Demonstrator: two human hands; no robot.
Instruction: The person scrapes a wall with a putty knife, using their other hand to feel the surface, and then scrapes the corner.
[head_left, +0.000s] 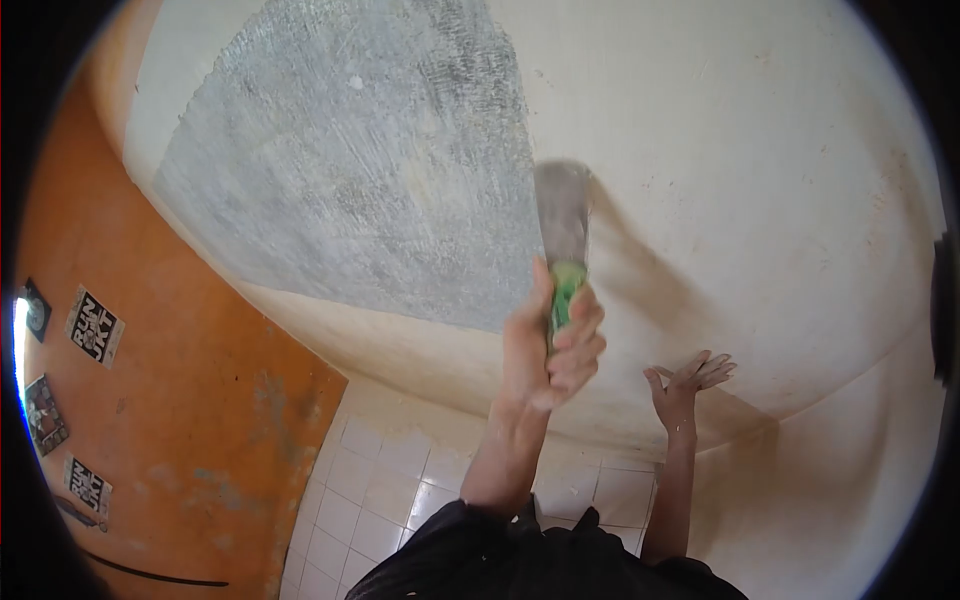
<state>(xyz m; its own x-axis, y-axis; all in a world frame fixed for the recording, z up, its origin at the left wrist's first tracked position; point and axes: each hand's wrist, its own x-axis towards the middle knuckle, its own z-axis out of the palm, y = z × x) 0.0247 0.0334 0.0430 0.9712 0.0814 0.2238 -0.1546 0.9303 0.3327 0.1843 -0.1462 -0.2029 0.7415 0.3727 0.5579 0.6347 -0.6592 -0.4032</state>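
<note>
My left hand point(553, 350) is wrapped round the green handle of a scraper point(563, 210), with the thumb along the handle's left side. Its wide metal blade points up the wall and overlaps the right border of a rough grey patch point(350, 170). To the right of that border, the wall point(700, 150) has a cream-coloured coat with small marks. Lower and further right, my right hand point(690, 378) is open, fingers stretched out at the cream wall and nothing held in it.
An orange wall point(190, 380) meets the cream one at the left, with several stickers point(95, 325) on it. White floor tiles point(380, 475) show below, near my dark clothing point(540, 565). A dark object point(943, 310) stands at the far right edge. Shadows fall beside both arms.
</note>
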